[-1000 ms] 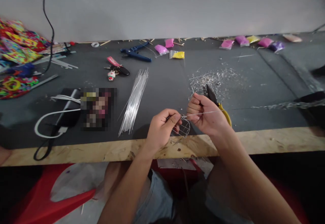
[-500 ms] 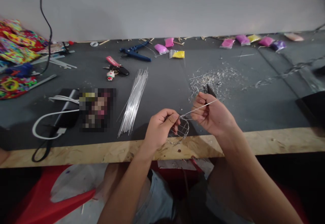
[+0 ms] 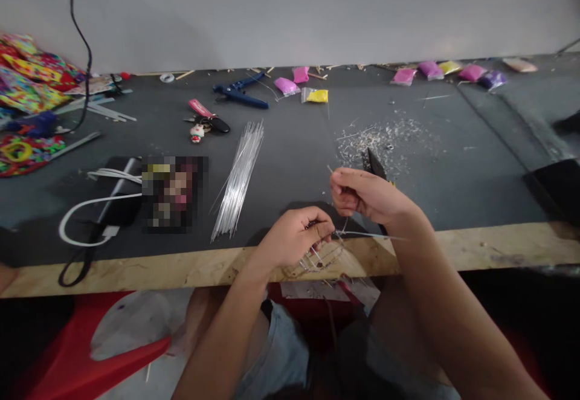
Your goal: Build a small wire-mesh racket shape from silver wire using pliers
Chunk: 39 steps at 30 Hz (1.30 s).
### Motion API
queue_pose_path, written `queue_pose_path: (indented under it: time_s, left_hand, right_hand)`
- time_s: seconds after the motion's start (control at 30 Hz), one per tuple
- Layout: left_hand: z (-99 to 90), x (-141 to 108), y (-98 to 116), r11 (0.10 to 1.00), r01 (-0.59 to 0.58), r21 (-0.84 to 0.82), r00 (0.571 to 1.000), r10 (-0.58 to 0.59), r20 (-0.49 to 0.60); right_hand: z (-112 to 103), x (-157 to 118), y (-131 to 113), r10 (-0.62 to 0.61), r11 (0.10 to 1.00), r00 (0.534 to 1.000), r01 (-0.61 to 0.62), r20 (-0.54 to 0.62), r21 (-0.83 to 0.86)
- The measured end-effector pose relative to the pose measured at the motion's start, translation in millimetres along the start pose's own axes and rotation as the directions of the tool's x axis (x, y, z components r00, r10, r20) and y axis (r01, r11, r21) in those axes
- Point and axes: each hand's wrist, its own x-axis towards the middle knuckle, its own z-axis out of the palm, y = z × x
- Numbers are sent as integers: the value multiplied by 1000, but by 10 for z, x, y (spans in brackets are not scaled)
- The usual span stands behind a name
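Observation:
My left hand (image 3: 301, 237) pinches a small round frame of twisted silver wire (image 3: 333, 260) with crossing wires inside it, over the table's wooden edge. One long loose wire (image 3: 367, 235) sticks out from the frame to the right, passing under my right wrist. Above and right of the frame, my right hand (image 3: 360, 193) is closed with a thin wire (image 3: 330, 169) poking out past its fingertips. Just behind that hand lies a dark pointed tool (image 3: 375, 163), partly covered. A bundle of straight silver wires (image 3: 238, 179) rests left of my hands.
Wire clippings (image 3: 389, 137) are scattered beyond my right hand. Farther back lie a blue hand tool (image 3: 242, 93), keys (image 3: 209, 123) and small bags of coloured material (image 3: 317, 95). A white cable (image 3: 67, 222) and colourful packets (image 3: 36, 80) are at left.
My right hand has moved left and turned, its wire now pointing up and left. My left hand and the wire frame have dropped slightly toward me, and the frame has tilted.

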Motion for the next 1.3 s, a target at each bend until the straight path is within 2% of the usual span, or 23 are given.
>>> queue_pose_path:
  time_s: [0.1, 0.17, 0.27, 0.4, 0.5, 0.6, 0.7, 0.87, 0.97, 1.1, 1.2, 1.3]
  left_hand:
    - [12, -13, -17, 992, 62, 113, 992, -73, 102]
    - [23, -13, -41, 983, 90, 158, 987, -109, 117]
    - [15, -12, -64, 972, 87, 216, 991, -107, 83]
    - [-32, 3, -71, 973, 52, 225, 999, -53, -2]
    - [-62, 27, -89, 988, 69, 139, 992, -52, -118]
    - [-89, 42, -105, 994, 47, 103, 990, -33, -136]
    - [-124, 43, -109, 998, 62, 5, 990, -61, -125]
    - [-186, 40, -125, 979, 99, -179, 984, -124, -132]
    - [-219, 30, -130, 963, 129, -236, 978, -162, -130]
    - [-259, 9, -122, 948, 148, -282, 980, -178, -84]
    - [-283, 4, -115, 930, 152, -335, 981, -183, -63]
    - [-292, 10, -110, 909, 152, -388, 978, -195, -74]
  right_hand:
    - [42, -14, 1, -17, 953, 990, 57, 137, -297]
    - [90, -30, -9, 11, 900, 966, 103, 259, -422]
    - [151, -57, -30, 7, 854, 921, 197, 389, -482]
    - [133, -66, -13, -129, 834, 894, 332, 429, -441]
    - [55, -45, 58, -213, 872, 900, 351, 381, -342]
    - [-26, -9, 152, -262, 926, 942, 307, 211, -221]
    - [-65, 17, 205, -189, 964, 972, 211, 142, -159]
    - [-34, -1, 166, -104, 966, 979, 142, 175, -216]
    - [-14, -16, 139, -40, 930, 992, 81, 121, -358]
    - [-22, -3, 147, -19, 823, 1000, 27, 20, -567]
    - [-24, 29, 175, -146, 728, 989, 105, -3, -678]
    - [-4, 59, 206, -284, 663, 959, 209, 17, -719]
